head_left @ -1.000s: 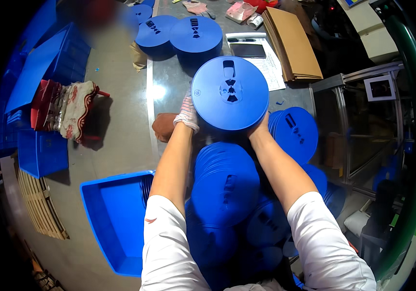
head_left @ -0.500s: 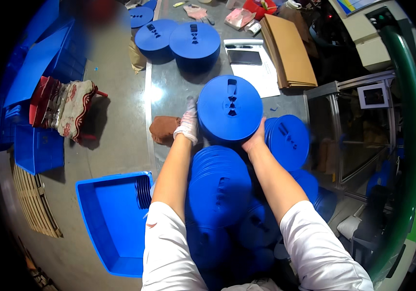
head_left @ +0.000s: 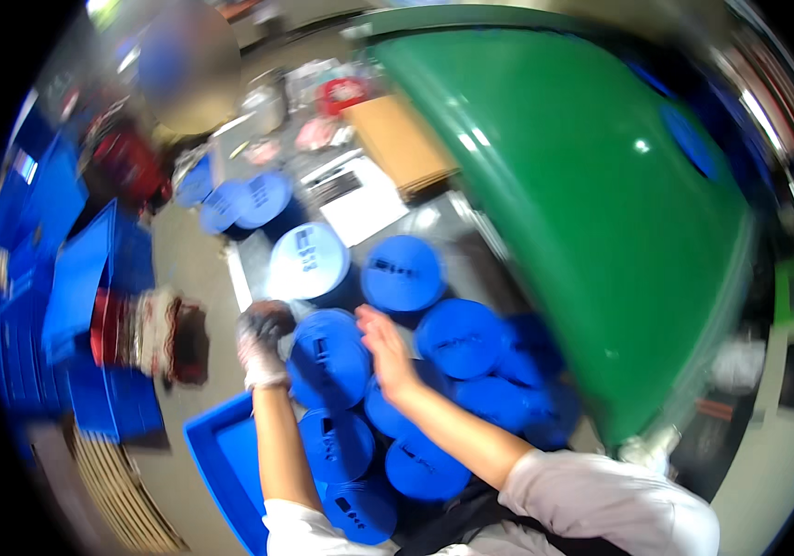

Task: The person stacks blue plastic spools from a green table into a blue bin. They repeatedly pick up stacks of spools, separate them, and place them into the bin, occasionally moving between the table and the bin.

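Note:
A stack of round blue plastic discs [head_left: 327, 360] with dark slots in its top stands between my two hands. My left hand [head_left: 263, 357], in a pale glove, is at its left side, close to a dark brown bundle [head_left: 274, 318]; blur hides its finger positions. At the right side is my bare right hand [head_left: 386, 350], open with fingers stretched out; contact with the stack is unclear. Just beyond stand a brightly lit disc stack [head_left: 309, 259] and another blue stack [head_left: 403, 272]. More blue stacks [head_left: 425, 466] crowd around my forearms.
A blue bin [head_left: 221, 445] stands at the left. On the table [head_left: 253, 259] lie white paper [head_left: 365, 208] and brown cardboard [head_left: 402, 139]. A big green curved panel [head_left: 582, 213] borders the right side. A stool with a patterned cushion [head_left: 156, 334] stands far left.
The view has swung and is blurred. Earlier both hands held a disc stack up over the table; now they are lower and nearer, beside another stack, and the right hand has let go.

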Demonstrator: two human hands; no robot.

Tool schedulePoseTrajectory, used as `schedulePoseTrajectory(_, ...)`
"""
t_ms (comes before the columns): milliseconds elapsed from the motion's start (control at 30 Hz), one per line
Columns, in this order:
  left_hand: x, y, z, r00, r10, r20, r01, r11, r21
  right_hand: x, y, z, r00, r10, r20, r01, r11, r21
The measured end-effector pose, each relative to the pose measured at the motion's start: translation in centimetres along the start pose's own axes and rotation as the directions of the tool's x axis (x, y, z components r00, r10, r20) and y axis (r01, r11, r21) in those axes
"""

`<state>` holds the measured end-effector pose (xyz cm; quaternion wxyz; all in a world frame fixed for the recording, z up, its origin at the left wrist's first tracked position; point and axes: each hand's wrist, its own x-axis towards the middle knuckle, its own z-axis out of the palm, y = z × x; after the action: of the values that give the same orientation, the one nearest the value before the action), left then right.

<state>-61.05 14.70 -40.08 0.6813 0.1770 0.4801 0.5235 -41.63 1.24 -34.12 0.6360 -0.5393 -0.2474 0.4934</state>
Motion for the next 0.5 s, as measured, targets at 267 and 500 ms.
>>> schedulePoseTrajectory(267, -24.4, 3.5, 23.0, 0.867, 0.465, 0.178, -0.476, 0.879, 0.023, -12.7, -5.3, -3.4, 0.887, -0.414, 0.206, 0.452, 0.869, -0.203)
schedulePoseTrajectory(500, -45.1, -1.4, 29.8, 0.617, 0.432, 0.658, -0.694, 0.694, 0.194, -25.2, -7.9, -23.7, 0.124, 0.044, 0.991, 0.620, 0.777, -0.112)
